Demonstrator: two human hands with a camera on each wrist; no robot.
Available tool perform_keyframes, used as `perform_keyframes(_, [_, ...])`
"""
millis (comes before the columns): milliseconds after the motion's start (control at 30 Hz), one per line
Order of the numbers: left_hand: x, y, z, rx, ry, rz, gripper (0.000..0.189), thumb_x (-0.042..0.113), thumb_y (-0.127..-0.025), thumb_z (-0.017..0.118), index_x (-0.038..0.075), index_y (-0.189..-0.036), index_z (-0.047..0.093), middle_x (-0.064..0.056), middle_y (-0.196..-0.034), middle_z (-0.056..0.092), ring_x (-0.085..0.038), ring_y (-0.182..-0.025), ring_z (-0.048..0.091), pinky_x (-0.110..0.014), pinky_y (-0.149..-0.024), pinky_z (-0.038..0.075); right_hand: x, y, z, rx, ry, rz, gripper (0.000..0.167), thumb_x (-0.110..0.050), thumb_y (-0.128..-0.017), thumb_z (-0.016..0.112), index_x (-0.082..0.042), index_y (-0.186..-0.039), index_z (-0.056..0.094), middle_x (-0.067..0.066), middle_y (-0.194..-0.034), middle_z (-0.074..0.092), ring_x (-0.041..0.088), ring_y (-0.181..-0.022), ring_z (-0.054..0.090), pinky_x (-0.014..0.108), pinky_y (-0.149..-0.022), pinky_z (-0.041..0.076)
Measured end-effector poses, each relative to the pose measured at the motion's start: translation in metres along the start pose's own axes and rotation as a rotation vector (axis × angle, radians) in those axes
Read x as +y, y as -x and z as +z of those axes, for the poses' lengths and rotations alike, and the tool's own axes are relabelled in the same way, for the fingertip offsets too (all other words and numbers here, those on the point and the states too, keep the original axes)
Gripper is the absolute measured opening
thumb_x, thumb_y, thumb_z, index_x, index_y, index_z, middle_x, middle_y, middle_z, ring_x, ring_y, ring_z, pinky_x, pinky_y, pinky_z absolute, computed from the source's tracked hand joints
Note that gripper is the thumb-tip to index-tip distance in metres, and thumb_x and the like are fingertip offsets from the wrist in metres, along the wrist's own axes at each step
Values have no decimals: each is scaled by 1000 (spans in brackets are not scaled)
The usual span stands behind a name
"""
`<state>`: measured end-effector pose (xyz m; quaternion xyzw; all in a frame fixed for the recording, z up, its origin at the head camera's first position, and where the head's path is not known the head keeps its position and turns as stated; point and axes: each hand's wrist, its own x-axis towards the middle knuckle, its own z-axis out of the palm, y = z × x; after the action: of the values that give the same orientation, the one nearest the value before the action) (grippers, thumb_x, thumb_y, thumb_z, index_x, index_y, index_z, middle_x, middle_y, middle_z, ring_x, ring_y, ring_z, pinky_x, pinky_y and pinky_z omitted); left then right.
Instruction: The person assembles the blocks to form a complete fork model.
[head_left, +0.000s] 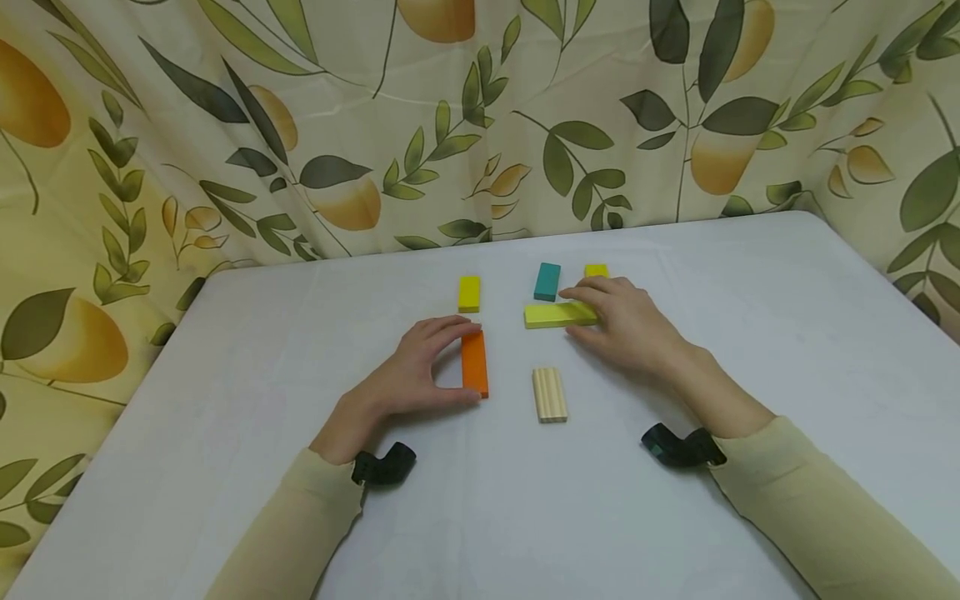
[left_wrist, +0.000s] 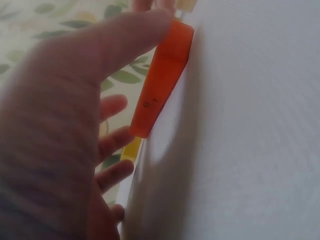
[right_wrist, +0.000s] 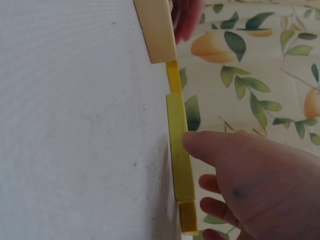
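On the white table, my left hand (head_left: 405, 371) holds an orange block (head_left: 475, 365) lengthwise, thumb at the near end and index finger at the far end. In the left wrist view the thumb tip meets the end of the orange block (left_wrist: 162, 80). My right hand (head_left: 637, 329) grips a yellow-green block (head_left: 555, 315) lying crosswise, thumb on its near side and fingers beyond it. The hand covers its right end in the head view. The right wrist view has the thumb at the long side of the yellow-green block (right_wrist: 178, 150).
A plain wooden block (head_left: 551, 395) with a grooved top lies between the hands, nearer the body. Behind them are a yellow block (head_left: 469, 294), a teal block (head_left: 547, 282) and another yellow block (head_left: 597, 270), partly hidden by the right hand. A leaf-and-fruit patterned curtain (head_left: 450, 125) hangs behind the table.
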<state>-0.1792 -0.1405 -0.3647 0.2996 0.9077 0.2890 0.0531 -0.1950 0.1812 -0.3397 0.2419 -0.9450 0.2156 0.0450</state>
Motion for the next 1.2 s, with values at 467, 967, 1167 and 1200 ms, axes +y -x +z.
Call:
perform_keyframes(467, [-1, 1, -1, -12, -15, 17, 79, 47, -78, 83, 23, -147, 52, 1, -153, 42, -25, -142, 29, -53, -115, 24, 3, 0, 1, -28, -1, 29, 40, -13, -95, 69, -8, -134, 65, 20, -139, 55, 41, -125, 47, 62, -101, 36])
perform_keyframes(967, [-2, 1, -1, -15, -26, 52, 79, 42, -78, 85, 19, -147, 53, 0, -151, 47, -25, -139, 33, -51, -116, 22, 9, -1, 6, -38, -77, 39, 38, -3, -96, 66, -4, -133, 65, 19, -135, 61, 40, -127, 50, 57, -108, 35])
perform_keyframes(1167, [-2, 1, -1, -15, -16, 48, 78, 41, -79, 85, 20, -147, 53, 2, -151, 47, -24, -140, 32, -51, -116, 22, 11, -2, 8, -12, -98, 61, 38, -1, -95, 67, -4, -133, 65, 19, -133, 61, 40, -127, 50, 56, -108, 35])
perform_keyframes(1200, [-3, 1, 0, -14, -15, 46, 78, 41, -79, 85, 20, -147, 53, 2, -151, 46, -24, -140, 32, -51, -116, 22, 11, -2, 8, -6, -100, 63, 38, -1, -95, 67, -4, -132, 66, 19, -133, 62, 40, -128, 50, 56, -108, 35])
